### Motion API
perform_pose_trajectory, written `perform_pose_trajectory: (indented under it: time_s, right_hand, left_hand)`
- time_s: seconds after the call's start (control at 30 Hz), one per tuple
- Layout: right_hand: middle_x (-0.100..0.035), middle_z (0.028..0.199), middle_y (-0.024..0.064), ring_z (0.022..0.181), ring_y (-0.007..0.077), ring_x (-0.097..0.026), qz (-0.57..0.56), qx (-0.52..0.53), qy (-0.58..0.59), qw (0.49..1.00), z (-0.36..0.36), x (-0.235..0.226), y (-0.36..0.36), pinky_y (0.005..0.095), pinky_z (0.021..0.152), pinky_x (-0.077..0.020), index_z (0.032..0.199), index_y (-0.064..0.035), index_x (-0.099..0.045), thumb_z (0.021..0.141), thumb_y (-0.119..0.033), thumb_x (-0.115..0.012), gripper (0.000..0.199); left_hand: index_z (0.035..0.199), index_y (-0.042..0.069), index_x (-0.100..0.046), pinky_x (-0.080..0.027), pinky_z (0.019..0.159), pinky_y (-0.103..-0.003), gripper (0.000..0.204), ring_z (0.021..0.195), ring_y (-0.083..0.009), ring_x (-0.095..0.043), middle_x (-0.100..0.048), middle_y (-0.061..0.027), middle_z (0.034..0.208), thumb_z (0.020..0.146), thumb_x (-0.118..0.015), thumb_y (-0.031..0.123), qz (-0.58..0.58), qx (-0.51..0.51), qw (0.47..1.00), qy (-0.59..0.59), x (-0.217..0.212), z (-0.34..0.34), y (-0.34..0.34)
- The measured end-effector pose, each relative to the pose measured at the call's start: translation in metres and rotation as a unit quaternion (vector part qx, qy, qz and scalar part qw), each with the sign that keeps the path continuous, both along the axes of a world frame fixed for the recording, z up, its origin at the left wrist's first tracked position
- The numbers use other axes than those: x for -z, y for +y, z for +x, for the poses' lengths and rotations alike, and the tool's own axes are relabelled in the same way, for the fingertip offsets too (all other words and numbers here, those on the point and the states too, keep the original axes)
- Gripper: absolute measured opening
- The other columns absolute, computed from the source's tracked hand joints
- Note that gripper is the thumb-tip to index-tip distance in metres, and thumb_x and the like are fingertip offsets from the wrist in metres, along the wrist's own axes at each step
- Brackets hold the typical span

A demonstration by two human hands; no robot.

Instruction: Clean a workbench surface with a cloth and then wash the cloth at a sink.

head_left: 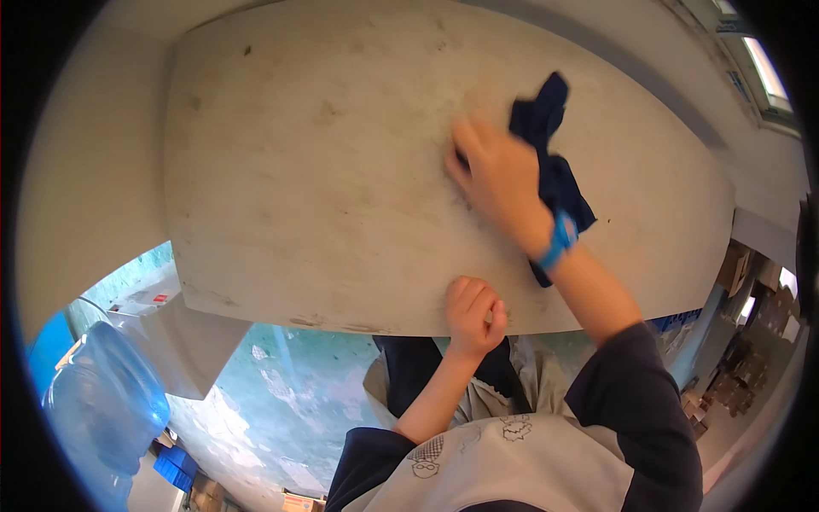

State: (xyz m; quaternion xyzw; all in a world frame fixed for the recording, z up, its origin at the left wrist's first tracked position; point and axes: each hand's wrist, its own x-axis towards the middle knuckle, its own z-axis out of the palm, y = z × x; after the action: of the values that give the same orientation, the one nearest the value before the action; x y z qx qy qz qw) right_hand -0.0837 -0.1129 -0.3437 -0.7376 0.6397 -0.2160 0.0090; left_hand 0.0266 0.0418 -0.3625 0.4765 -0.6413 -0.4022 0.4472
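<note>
The tabletop (pixel 324 171) fills the upper middle of the frame. On it, right of centre, lies the cloth (pixel 554 171) — the right hand (pixel 499 179) rests on its left part. The left hand (pixel 473 316) sits at the tabletop's lower edge, below the right. A water jug (pixel 102 410) stands at lower left — under the tabletop's level.

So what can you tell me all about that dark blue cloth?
The dark blue cloth looks like soft fabric, crumpled and bunched, lying on the pale, stained tabletop. The right hand presses flat on its left part, covering some of it. One twisted end sticks up beyond the fingers; the other end trails under the wrist.
</note>
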Motion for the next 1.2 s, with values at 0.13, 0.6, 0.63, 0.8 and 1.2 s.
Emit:
perform_pose_trajectory:
  time_s: [0.13, 0.6, 0.63, 0.8, 1.2]
  right_hand:
    - [-0.055, 0.072, 0.0088, 0.060, 0.0254, -0.059, 0.009, -0.076, 0.007, 0.997, -0.004, 0.004, 0.043, 0.0403, 0.051, -0.0449, 0.072, -0.0105, -0.052, 0.072, -0.017, -0.069, 0.019]
    - [-0.057, 0.075, 0.0081, 0.061, 0.0251, -0.059, 0.026, -0.072, 0.012, 0.997, -0.008, 0.002, 0.021, 0.0366, 0.051, -0.0458, 0.077, -0.0119, -0.055, 0.069, -0.018, -0.070, 0.019]
    - [-0.058, 0.075, 0.0082, 0.061, 0.0256, -0.060, -0.004, -0.062, 0.026, 0.998, -0.012, 0.002, -0.027, 0.0367, 0.050, -0.0458, 0.078, -0.0115, -0.055, 0.070, -0.018, -0.069, 0.018]
    - [-0.057, 0.075, 0.0093, 0.064, 0.0293, -0.059, -0.097, 0.038, -0.032, 0.994, 0.000, 0.004, -0.117, 0.0392, 0.052, -0.0463, 0.087, -0.0098, -0.054, 0.076, -0.019, -0.067, 0.019]
    - [-0.064, 0.078, 0.0103, 0.069, 0.0320, -0.062, -0.126, 0.068, 0.033, 0.989, -0.017, 0.004, -0.180, 0.0410, 0.057, -0.0492, 0.083, -0.0072, -0.058, 0.079, -0.024, -0.063, 0.017]
  left_hand:
    - [0.062, 0.004, -0.046, -0.038, 0.061, -0.038, 0.017, 0.065, -0.0288, -0.047, -0.048, -0.0109, 0.066, 0.074, -0.055, 0.012, -0.016, 0.015, 1.000, -0.016, -0.005, 0.002, -0.002]
    - [0.060, 0.008, -0.041, -0.033, 0.059, -0.037, 0.024, 0.062, -0.0275, -0.043, -0.043, -0.0087, 0.064, 0.073, -0.059, 0.016, -0.004, 0.036, 0.999, -0.030, -0.007, -0.003, -0.004]
    - [0.060, 0.008, -0.040, -0.032, 0.059, -0.037, 0.025, 0.062, -0.0275, -0.043, -0.042, -0.0087, 0.064, 0.074, -0.059, 0.016, -0.004, 0.044, 0.999, -0.023, -0.008, -0.007, -0.005]
    - [0.059, 0.009, -0.038, -0.032, 0.059, -0.037, 0.027, 0.063, -0.0274, -0.043, -0.041, -0.0084, 0.063, 0.075, -0.058, 0.018, -0.013, 0.040, 0.999, -0.022, -0.004, -0.009, -0.002]
    - [0.058, 0.009, -0.038, -0.032, 0.059, -0.038, 0.025, 0.062, -0.0283, -0.043, -0.041, -0.0077, 0.063, 0.068, -0.060, 0.014, -0.015, 0.041, 0.999, 0.004, -0.008, -0.014, -0.007]
